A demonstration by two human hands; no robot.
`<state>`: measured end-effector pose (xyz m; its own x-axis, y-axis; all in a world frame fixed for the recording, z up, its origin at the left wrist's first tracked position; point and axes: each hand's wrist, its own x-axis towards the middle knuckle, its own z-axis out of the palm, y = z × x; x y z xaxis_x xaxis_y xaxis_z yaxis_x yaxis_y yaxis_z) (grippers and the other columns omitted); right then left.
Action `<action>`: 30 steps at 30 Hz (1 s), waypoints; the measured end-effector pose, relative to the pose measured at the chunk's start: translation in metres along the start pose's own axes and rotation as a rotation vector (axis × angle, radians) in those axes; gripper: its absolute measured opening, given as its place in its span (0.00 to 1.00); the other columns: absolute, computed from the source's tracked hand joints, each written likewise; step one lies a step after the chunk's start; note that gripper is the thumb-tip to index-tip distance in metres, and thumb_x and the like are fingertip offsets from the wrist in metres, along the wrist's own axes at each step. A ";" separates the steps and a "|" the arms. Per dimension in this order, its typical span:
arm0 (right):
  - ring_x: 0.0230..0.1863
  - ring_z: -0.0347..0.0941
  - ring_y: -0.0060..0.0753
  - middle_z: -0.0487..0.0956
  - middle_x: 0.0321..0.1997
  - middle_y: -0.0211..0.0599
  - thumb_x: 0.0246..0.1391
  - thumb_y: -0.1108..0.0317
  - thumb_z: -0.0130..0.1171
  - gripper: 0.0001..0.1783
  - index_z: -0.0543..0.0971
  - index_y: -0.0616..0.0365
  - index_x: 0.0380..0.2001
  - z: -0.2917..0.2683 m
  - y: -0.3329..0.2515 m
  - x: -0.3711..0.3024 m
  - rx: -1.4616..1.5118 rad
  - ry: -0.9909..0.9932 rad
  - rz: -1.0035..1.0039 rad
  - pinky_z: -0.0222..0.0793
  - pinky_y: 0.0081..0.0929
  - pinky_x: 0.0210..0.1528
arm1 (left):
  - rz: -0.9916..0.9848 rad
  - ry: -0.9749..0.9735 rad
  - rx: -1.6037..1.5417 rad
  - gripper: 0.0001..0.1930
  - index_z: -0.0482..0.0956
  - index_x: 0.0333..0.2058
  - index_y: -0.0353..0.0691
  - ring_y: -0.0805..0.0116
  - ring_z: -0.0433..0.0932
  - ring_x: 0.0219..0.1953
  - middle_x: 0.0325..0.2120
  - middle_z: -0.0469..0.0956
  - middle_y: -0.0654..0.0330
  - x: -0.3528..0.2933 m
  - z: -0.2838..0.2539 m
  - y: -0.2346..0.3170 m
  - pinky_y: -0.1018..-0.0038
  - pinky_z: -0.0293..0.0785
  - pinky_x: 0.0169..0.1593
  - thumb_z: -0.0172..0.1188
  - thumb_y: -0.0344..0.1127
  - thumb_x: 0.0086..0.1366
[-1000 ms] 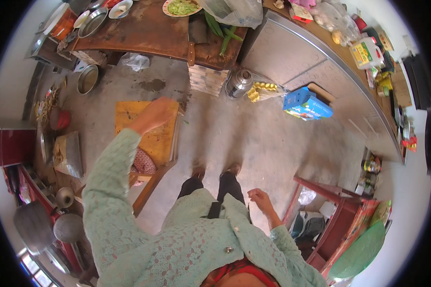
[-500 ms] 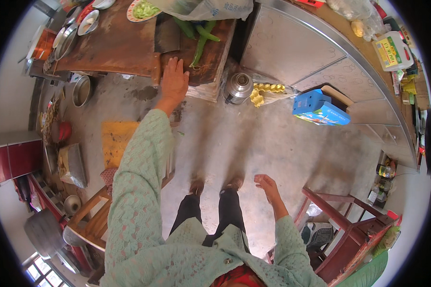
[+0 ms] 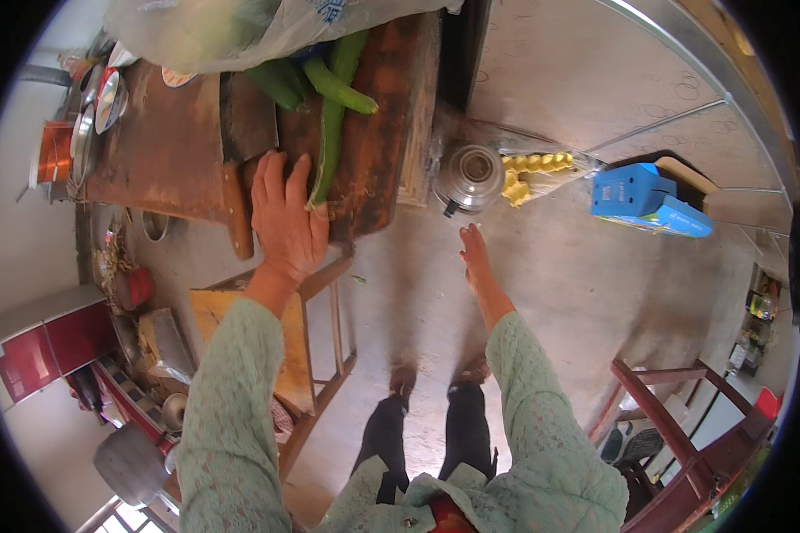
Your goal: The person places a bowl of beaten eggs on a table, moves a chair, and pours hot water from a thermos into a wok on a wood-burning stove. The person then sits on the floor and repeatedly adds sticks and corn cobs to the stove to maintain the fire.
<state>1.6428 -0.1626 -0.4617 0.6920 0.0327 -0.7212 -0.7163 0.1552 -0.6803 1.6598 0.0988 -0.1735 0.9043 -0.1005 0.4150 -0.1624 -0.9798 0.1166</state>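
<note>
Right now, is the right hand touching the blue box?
Apart: the head view shows a wide stretch of floor between the right hand and the blue box.

Cleaver (image 3: 251, 120) on table (image 3: 156, 169), left hand (image 3: 288, 218) just right of it. Vegetables (image 3: 331, 138) farther right, far ends hidden by bag (image 3: 187, 35). On floor (image 3: 551, 302) right of table: flask (image 3: 471, 176), egg tray (image 3: 540, 163), box (image 3: 633, 190). Right hand (image 3: 476, 255) before flask.
</note>
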 end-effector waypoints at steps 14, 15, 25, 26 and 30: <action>0.35 0.68 0.20 0.73 0.30 0.22 0.44 0.54 0.65 0.16 0.75 0.49 0.33 0.049 0.037 0.117 0.323 0.053 0.009 0.62 0.27 0.39 | 0.032 -0.021 0.008 0.26 0.65 0.51 0.29 0.39 0.60 0.54 0.51 0.60 0.38 0.004 0.001 -0.004 0.54 0.56 0.56 0.39 0.47 0.64; 0.26 0.67 0.19 0.71 0.23 0.23 0.43 0.57 0.65 0.13 0.75 0.51 0.27 0.044 0.035 0.115 0.330 0.074 -0.022 0.62 0.23 0.30 | 0.031 -0.022 0.004 0.26 0.65 0.51 0.29 0.39 0.60 0.54 0.51 0.60 0.38 0.003 0.003 -0.005 0.54 0.56 0.56 0.39 0.47 0.64; 0.16 0.60 0.16 0.67 0.15 0.23 0.42 0.64 0.59 0.09 0.72 0.52 0.15 -0.053 0.009 0.069 -0.029 -0.064 -0.003 0.58 0.18 0.20 | 0.024 0.029 -0.013 0.25 0.68 0.48 0.29 0.38 0.62 0.52 0.49 0.62 0.38 0.002 0.002 -0.006 0.55 0.58 0.55 0.41 0.46 0.63; 0.16 0.60 0.16 0.67 0.15 0.24 0.42 0.63 0.58 0.10 0.71 0.53 0.15 -0.059 0.006 0.051 -0.075 -0.074 0.030 0.58 0.18 0.19 | 0.024 0.033 -0.012 0.24 0.68 0.48 0.29 0.38 0.62 0.52 0.49 0.62 0.38 0.001 0.000 -0.006 0.55 0.58 0.55 0.41 0.46 0.63; 0.15 0.59 0.17 0.66 0.12 0.25 0.43 0.61 0.57 0.13 0.72 0.55 0.11 -0.123 0.026 -0.020 -0.295 -0.167 0.072 0.57 0.18 0.20 | 0.013 0.046 0.004 0.23 0.70 0.47 0.32 0.38 0.63 0.52 0.48 0.63 0.39 0.001 -0.004 -0.003 0.55 0.60 0.54 0.43 0.46 0.62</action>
<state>1.5996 -0.2803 -0.4807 0.6262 0.1984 -0.7540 -0.7422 -0.1443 -0.6544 1.6592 0.1024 -0.1697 0.8827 -0.1055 0.4579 -0.1724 -0.9792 0.1068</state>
